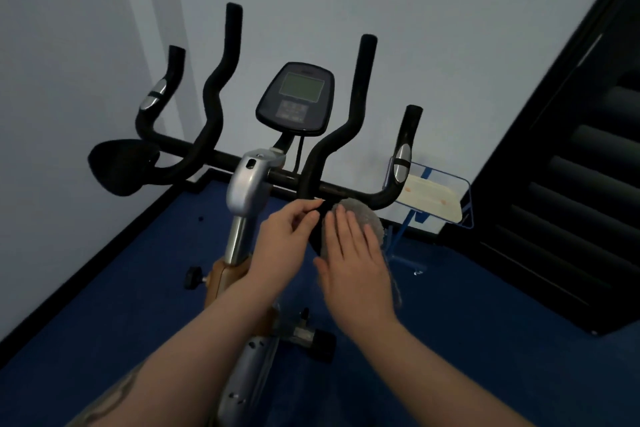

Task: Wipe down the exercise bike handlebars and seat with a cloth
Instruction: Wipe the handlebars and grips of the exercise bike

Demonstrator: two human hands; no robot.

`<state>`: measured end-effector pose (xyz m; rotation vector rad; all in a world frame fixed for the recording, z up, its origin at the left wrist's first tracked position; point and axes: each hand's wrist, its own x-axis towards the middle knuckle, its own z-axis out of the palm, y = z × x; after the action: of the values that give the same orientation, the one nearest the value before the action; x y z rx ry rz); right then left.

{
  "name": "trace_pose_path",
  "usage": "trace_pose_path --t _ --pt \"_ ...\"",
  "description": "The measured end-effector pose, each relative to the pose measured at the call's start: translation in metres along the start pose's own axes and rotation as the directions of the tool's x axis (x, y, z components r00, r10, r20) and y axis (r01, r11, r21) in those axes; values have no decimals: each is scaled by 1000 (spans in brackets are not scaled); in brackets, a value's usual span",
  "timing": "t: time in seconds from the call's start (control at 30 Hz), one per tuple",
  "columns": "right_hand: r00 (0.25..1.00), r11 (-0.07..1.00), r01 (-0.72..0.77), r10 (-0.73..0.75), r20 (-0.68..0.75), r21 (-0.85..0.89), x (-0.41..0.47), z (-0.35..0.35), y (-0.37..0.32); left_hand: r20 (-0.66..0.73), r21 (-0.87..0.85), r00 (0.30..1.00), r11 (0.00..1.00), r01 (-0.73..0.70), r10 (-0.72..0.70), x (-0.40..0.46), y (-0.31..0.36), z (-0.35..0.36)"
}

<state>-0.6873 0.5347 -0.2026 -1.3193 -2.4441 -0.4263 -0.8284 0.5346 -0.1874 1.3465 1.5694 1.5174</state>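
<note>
Single head-worn view, wide-angle, looking forward and down from above the exercise bike's handlebars. Close range: console sits mid-frame, both forearms enter from the bottom edge. Wall fills the top, blue floor below. No second view.

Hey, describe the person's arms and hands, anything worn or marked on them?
Both forearms are bare, with no sleeves in view. The left hand and right hand wear no gloves, rings or watch that I can see. A dark tattoo marks the left forearm near the frame's bottom edge.
</note>
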Motion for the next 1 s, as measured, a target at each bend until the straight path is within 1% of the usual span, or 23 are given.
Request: trace_pose_path --t 0.07,0.1,0.13,0.17,0.23,0.27,0.3,0.33,0.43,0.47,0.5,0.57,0.63,0.7,0.73,0.87,0.9,1.0 --pt "986 984 167 -168 -11 -59 -6 -4 26 -9 23 1000 1000 5 -5 0 -1 0" --pt "976 974 216 -216 -3 -66 -6 -7 37 -13 28 1000 1000 13 -12 0 -1 1" --pt "975 974 222 -222 9 -41 -3 -9 44 -20 29 1000 999 19 -18 0 0 1" --pt "981 981 193 -194 11 10 3 -11 45 -33 32 999 999 22 -21 -1 0 2" --pt "996 988 80 -84 30 134 13 -10 34 -69 31 997 999 32 -30 -4 0 6" --pt "998 985 29 -37 45 168 16 -9 27 -88 16 995 999 39 -37 -6 0 9" --pt "999 983 10 -19 48 185 15 -8 23 -108 -6 993 999 47 -48 -8 1 12" --pt "998 981 25 -34 46 191 13 -7 23 -127 -22 990 998 55 -57 -10 3 15" --pt "988 959 146 -154 13 241 -1 -3 43 -170 -20 984 998 58 -61 -13 7 20" --pt "985 942 160 -172 14 295 -4 -2 49 -181 -22 981 998 63 -66 -14 8 22" --pt "986 915 142 -166 30 377 -4 -2 53 -201 -24 977 997 68 -71 -14 8 23" --pt "993 830 30 -86 75 556 5 -6 50 -258 -15 963 997 75 -76 -16 9 28" --pt "993 756 -82 6 119 649 19 -8 43 -303 1 950 996 84 -80 -16 9 34" --pt "989 738 -132 57 133 662 27 -9 41 -327 15 942 996 88 -79 -18 10 37" --pt "989 744 -136 58 138 655 29 -9 43 -336 17 938 995 94 -83 -18 10 38" --pt "994 828 -59 -3 110 558 35 -5 57 -378 30 919 990 135 -114 -19 13 42" --pt "994 831 -49 -13 108 555 42 -5 59 -392 45 913 988 145 -116 -19 14 43" --pt "987 755 -29 -83 139 655 72 -5 66 -444 95 888 979 180 -120 -20 17 48"
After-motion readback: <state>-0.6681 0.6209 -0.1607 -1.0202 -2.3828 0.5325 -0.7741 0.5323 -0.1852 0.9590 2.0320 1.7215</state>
